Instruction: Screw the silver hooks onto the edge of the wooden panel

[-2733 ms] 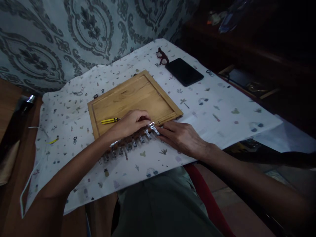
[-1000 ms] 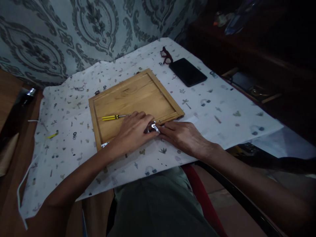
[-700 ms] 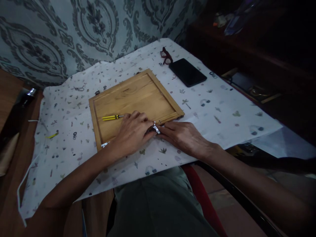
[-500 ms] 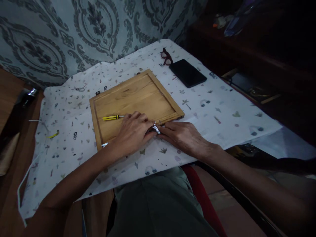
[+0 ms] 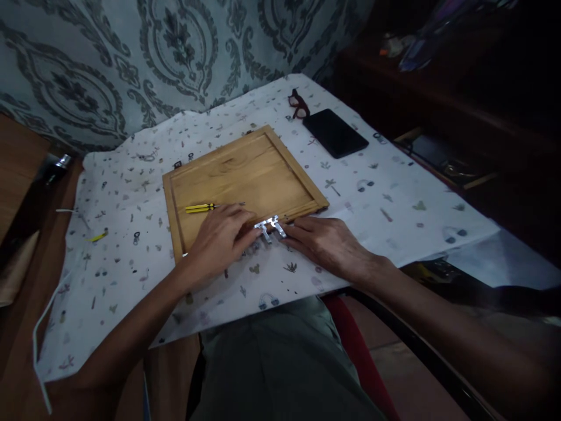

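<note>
A framed wooden panel [image 5: 245,175] lies on the patterned white cloth. At its near edge sits a shiny metal hinge [image 5: 270,227], with two arms pointing toward me. My left hand [image 5: 223,234] pinches the hinge's left side, thumb and fingers closed on it. From the right, my right hand [image 5: 326,241] has its fingertips pressed against the hinge's other side. A yellow and black screwdriver [image 5: 200,207] rests on the panel, just beyond my left hand. Another bit of metal shows at the panel's near left corner, mostly covered by my left forearm.
A black tablet [image 5: 335,133] and dark red glasses [image 5: 298,104] lie at the back right of the cloth [image 5: 372,204]. On the left are a small yellow item [image 5: 97,237] and a white cable [image 5: 37,333]. An open drawer [image 5: 447,158] stands right of the table.
My left hand has shifted left and toward me, uncovering more of the hinge and the screwdriver's shaft. My right hand stays nearly in place. The view has moved slightly.
</note>
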Motion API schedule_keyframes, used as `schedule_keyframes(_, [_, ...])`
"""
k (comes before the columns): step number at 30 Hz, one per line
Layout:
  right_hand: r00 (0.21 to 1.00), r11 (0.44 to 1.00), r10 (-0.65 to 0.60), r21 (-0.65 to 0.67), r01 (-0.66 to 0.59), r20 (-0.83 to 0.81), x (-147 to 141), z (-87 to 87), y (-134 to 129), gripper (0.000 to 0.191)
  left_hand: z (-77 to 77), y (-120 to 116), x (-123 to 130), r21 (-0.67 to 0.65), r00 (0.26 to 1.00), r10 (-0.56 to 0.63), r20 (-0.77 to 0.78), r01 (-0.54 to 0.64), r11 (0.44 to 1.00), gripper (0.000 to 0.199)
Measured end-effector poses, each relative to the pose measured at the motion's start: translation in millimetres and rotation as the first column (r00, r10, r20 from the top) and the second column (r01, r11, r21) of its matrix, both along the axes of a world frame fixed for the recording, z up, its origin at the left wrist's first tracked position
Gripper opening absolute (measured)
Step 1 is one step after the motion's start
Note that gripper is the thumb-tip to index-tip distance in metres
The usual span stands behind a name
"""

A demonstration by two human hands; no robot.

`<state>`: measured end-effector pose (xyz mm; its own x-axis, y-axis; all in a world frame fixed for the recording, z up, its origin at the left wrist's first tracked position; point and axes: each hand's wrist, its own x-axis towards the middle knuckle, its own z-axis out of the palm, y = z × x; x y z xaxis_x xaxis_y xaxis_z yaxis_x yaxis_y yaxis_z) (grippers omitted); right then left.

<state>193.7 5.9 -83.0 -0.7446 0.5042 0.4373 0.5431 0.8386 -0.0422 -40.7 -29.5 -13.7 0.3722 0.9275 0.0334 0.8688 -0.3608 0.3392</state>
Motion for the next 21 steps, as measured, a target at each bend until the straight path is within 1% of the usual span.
schedule_keyframes(3, [1.000, 1.000, 0.003, -0.009, -0.003, -0.012, -0.2, -0.1, -0.3, 0.033, -5.7, -4.7, 8.0, -0.010, 1.000, 0.000, -0.008, 0.000, 1.000, 0.030])
schedule_keyframes(6, [1.000, 1.000, -0.004, -0.017, 0.004, -0.004, -0.4, 0.9, -0.5, 0.033, -11.0, -6.1, 18.1, 0.001, 0.999, 0.007, -0.054, -0.007, 1.000, 0.039])
schedule_keyframes(9, [1.000, 1.000, 0.006, -0.014, -0.006, -0.002, -0.8, 2.0, -0.3, 0.035, -13.3, -4.5, 24.6, 0.010, 0.995, 0.029, -0.096, -0.028, 1.000, 0.044])
schedule_keyframes(12, [1.000, 1.000, 0.020, -0.010, -0.020, -0.020, -1.3, 2.7, -0.1, 0.035, -13.1, -2.1, 27.2, -0.014, 0.991, 0.052, -0.120, -0.054, 0.998, 0.046])
schedule_keyframes(15, [1.000, 1.000, 0.011, -0.020, -0.011, -0.019, -1.4, 3.3, -0.3, 0.034, -13.1, -1.1, 27.6, -0.037, 0.992, 0.049, -0.113, -0.054, 0.998, 0.046])
schedule_keyframes(21, [1.000, 0.998, -0.007, -0.069, 0.009, 0.029, -1.1, 5.0, -1.9, 0.029, -15.0, -1.6, 26.7, -0.016, 0.995, 0.046, -0.089, -0.048, 0.999, 0.043])
